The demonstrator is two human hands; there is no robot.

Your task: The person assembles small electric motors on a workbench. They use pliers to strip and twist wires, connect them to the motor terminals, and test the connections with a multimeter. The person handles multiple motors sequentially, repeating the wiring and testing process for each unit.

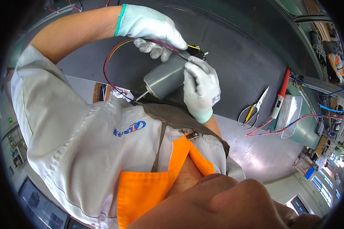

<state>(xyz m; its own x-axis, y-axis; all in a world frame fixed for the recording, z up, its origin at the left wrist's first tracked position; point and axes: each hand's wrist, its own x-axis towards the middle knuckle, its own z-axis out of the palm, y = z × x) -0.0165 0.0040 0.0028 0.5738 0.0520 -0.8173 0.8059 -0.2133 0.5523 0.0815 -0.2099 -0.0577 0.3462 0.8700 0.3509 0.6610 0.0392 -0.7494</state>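
While both hands work close together over the dark grey tabletop (237, 61), a smooth grey cylindrical motor (165, 78) lies on it just below them, its thin metal shaft (142, 95) pointing toward the wearer's body and the small black fittings (205, 54) on its far end facing away. The left hand (153, 32), in a white knitted glove with a green cuff, reaches across above the motor, its fingers closed on a bundle of slim red, black and yellow-green wires (104, 68); these loop out to the left and back down beside the shaft. A short yellow strand (193, 47) shows just past its fingertips. The right hand (201, 86), gloved likewise, sits beside the motor's far end with thumb and forefinger pinched together on a dark strand (182, 56), though the gloves partly hide exactly where the pinch falls. Well apart to the right lie yellow-and-black-handled scissors (252, 110), a red-and-white pen-shaped tool (281, 93) on a red cable (262, 128), and a clear plastic box (289, 128).
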